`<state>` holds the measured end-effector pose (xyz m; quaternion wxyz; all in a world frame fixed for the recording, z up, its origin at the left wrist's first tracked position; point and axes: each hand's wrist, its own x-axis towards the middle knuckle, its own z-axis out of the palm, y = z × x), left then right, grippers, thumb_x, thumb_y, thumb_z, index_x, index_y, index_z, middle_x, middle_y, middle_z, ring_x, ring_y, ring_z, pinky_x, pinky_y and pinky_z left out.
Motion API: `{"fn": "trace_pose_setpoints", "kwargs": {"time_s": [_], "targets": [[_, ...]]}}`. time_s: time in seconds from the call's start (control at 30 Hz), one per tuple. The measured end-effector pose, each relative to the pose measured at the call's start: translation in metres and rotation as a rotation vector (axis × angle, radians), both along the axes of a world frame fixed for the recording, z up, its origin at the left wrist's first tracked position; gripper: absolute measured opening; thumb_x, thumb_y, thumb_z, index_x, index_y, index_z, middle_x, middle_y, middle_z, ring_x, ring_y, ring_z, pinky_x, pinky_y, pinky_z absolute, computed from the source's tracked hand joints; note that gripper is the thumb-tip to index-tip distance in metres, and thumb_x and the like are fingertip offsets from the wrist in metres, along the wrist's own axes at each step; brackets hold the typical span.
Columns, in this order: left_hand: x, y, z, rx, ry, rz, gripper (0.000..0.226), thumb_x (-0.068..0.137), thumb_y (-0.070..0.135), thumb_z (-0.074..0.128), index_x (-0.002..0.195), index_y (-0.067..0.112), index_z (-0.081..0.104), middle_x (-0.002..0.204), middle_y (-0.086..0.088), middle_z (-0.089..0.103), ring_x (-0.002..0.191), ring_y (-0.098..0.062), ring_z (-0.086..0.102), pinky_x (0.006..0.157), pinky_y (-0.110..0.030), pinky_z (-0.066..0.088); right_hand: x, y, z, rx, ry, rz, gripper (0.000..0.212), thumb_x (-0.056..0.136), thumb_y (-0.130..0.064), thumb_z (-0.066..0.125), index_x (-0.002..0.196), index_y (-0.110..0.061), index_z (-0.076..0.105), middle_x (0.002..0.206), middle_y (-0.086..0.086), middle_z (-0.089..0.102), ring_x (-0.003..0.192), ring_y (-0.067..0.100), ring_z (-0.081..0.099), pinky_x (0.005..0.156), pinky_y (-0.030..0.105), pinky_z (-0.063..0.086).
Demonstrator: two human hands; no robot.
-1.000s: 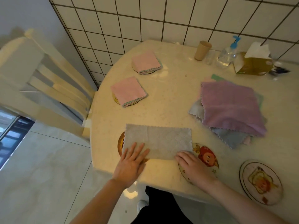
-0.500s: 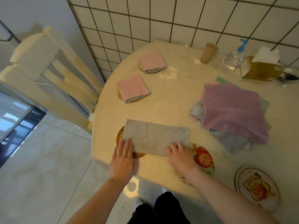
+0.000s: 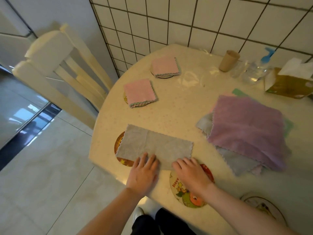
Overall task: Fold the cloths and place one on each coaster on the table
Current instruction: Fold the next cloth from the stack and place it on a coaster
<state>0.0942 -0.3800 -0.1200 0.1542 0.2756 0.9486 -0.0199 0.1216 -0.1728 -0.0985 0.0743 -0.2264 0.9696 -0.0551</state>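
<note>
A cream wooden chair stands at the left of the frame, against the round table's edge. Along the tiled wall at upper right sit a tan paper cup, a clear spray bottle with a blue trigger, somewhat blurred, and a yellow-green tissue box. Pale floor tiles fill the lower left.

Both hands, the left hand and right hand, lie flat on the near edge of the grey cloth, with a narrow gap of cloth between them. Beyond the cloth, bare table lies open toward two pink cloths on coasters. Right of the right hand, a cloth pile blocks passage; cup, bottle and tissue box line the far edge.
</note>
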Motion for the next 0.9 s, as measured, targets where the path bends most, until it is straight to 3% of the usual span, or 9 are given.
{"fn": "trace_pose_setpoints", "kwargs": {"time_s": [0.1,0.3,0.37,0.5,0.57,0.63,0.73,0.83,0.9], "targets": [[-0.003,0.014,0.006,0.047,0.046,0.025,0.056,0.087,0.049,0.045,0.136,0.021,0.045,0.137,-0.002,0.053,0.123,-0.033,0.052,0.099,-0.047,0.045,-0.008,0.005,0.013,-0.098,0.005,0.108,0.026,0.070,-0.016,0.063,0.093,-0.020,0.054,0.089,-0.004,0.057,0.080,0.017,0.056,0.067,0.029,0.051],[0.017,0.027,0.002,0.154,0.002,-0.248,0.047,0.080,0.033,0.040,0.117,0.025,0.067,0.122,0.006,0.066,0.108,-0.024,0.066,0.084,-0.031,0.057,-0.010,0.022,0.031,-0.161,-0.021,0.493,0.019,0.096,-0.026,0.039,0.094,-0.019,0.057,0.083,-0.004,0.058,0.067,0.013,0.055,0.056,0.029,0.051],[0.025,0.018,0.001,0.213,-0.011,-0.324,0.048,0.082,0.036,0.040,0.124,0.025,0.061,0.127,0.007,0.063,0.115,-0.022,0.062,0.091,-0.033,0.054,-0.024,0.034,0.021,-0.159,0.036,0.509,0.021,0.092,-0.017,0.043,0.103,-0.016,0.060,0.097,0.000,0.062,0.083,0.015,0.059,0.068,0.029,0.053],[0.041,-0.006,0.002,0.216,0.006,-0.356,0.050,0.089,0.046,0.040,0.135,0.029,0.051,0.138,0.008,0.054,0.126,-0.015,0.052,0.102,-0.032,0.047,-0.047,0.048,-0.003,-0.014,0.022,0.661,0.046,0.082,-0.010,0.049,0.128,-0.016,0.053,0.132,0.005,0.056,0.121,0.022,0.053,0.092,0.032,0.050],[0.050,-0.014,0.002,0.260,-0.009,-0.209,0.050,0.091,0.051,0.038,0.133,0.028,0.054,0.136,0.008,0.056,0.124,-0.013,0.054,0.100,-0.029,0.046,-0.052,0.047,-0.010,0.049,-0.011,0.766,0.046,0.083,-0.013,0.040,0.126,-0.017,0.054,0.133,0.005,0.056,0.122,0.021,0.054,0.092,0.031,0.050],[0.056,-0.015,0.007,0.401,-0.050,0.042,0.049,0.093,0.052,0.039,0.131,0.028,0.057,0.132,0.010,0.059,0.121,-0.008,0.056,0.101,-0.023,0.045,-0.056,0.047,-0.015,0.059,-0.082,0.794,0.045,0.084,-0.011,0.047,0.128,-0.017,0.051,0.136,0.005,0.053,0.125,0.021,0.050,0.094,0.033,0.049],[0.053,-0.011,0.018,0.649,-0.292,0.510,0.030,0.092,0.034,0.057,0.121,0.028,0.064,0.120,0.013,0.064,0.106,0.012,0.055,0.093,-0.005,0.040,-0.064,0.045,-0.019,-0.043,-0.221,0.687,0.047,0.083,-0.019,0.048,0.130,-0.019,0.047,0.134,0.003,0.054,0.123,0.019,0.050,0.097,0.035,0.047],[0.040,-0.004,0.023,0.860,-0.407,0.998,0.016,0.091,0.033,0.060,0.088,0.021,0.071,0.084,0.005,0.070,0.071,-0.001,0.061,0.062,-0.012,0.044,-0.067,0.035,-0.012,-0.314,-0.538,0.296,0.033,0.089,-0.038,0.048,0.122,-0.036,0.052,0.108,-0.006,0.064,0.088,0.007,0.061,0.075,0.028,0.051],[0.030,-0.003,0.019,0.983,-0.400,1.216,0.025,0.090,0.029,0.063,0.077,0.010,0.069,0.069,-0.001,0.066,0.064,-0.013,0.057,0.055,-0.018,0.042,-0.071,0.024,-0.010,-0.567,-0.627,0.005,0.009,0.092,-0.039,0.053,0.092,-0.035,0.061,0.074,-0.007,0.061,0.057,0.003,0.049,0.056,0.027,0.042]]}}
